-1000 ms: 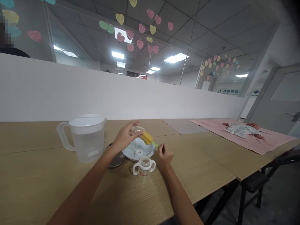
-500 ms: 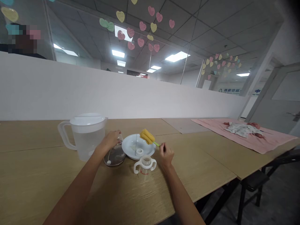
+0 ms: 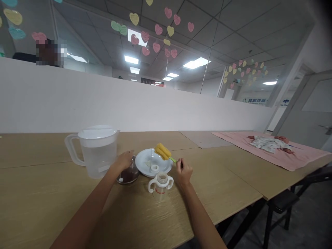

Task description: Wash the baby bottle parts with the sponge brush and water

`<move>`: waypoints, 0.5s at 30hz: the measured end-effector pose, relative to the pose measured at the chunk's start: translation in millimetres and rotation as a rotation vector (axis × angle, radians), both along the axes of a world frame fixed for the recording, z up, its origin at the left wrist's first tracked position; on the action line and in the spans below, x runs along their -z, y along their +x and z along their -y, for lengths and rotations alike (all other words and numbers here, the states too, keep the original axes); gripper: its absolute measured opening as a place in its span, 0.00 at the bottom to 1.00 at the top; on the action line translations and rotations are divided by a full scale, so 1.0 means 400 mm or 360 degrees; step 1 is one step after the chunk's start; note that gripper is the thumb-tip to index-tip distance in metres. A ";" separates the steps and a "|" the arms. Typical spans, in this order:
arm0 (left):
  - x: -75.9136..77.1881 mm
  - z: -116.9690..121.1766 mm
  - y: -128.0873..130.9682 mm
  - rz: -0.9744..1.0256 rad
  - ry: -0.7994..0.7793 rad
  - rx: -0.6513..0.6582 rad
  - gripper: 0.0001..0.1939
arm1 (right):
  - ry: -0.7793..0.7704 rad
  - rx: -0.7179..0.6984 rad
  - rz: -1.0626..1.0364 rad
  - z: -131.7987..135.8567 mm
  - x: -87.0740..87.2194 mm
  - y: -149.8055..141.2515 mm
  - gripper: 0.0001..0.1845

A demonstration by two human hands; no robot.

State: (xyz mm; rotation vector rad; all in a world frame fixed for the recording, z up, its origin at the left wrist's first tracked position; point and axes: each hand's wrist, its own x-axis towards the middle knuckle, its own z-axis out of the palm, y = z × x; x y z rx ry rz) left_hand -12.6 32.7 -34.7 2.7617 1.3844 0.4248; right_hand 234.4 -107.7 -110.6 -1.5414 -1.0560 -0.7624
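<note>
My right hand [image 3: 184, 172] is closed round the green handle of a yellow sponge brush [image 3: 163, 151], its head raised over a white bowl [image 3: 141, 168]. A small white ring [image 3: 155, 168] lies in the bowl. In front of the bowl stands a clear baby bottle [image 3: 160, 190] without a top, with white side handles. My left hand [image 3: 125, 160] is over the back of a dark, see-through round dish [image 3: 129, 175], fingers curled with one fingertip raised. Whatever is under those fingers is hidden. A small white piece [image 3: 121, 180] shows at the dish's front edge.
A clear lidded pitcher [image 3: 98, 155] with water stands left of my left hand. At the far right, a baby-like figure [image 3: 271, 143] in patterned clothes lies on a pink cloth [image 3: 293, 162]. A black stool [image 3: 282, 202] is beside the table, and a person is behind the glass.
My left hand has lowered slightly over the dark dish, and the clear piece in its fingers is now out of sight. The brush and right hand stay almost still. The person behind the glass has moved right.
</note>
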 end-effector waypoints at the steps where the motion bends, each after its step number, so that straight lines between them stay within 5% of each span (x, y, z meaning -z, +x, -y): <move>1: -0.013 0.009 0.008 -0.0015 0.0021 0.0003 0.26 | -0.0007 0.0004 -0.0003 0.000 0.000 0.000 0.20; 7: -0.070 0.077 0.075 -0.0065 0.0083 0.0243 0.18 | -0.0006 0.0005 -0.0016 0.001 -0.005 0.000 0.20; 15: -0.015 0.094 0.139 -0.0208 -0.0008 0.0310 0.10 | 0.0019 0.0009 -0.0015 -0.002 -0.007 -0.005 0.21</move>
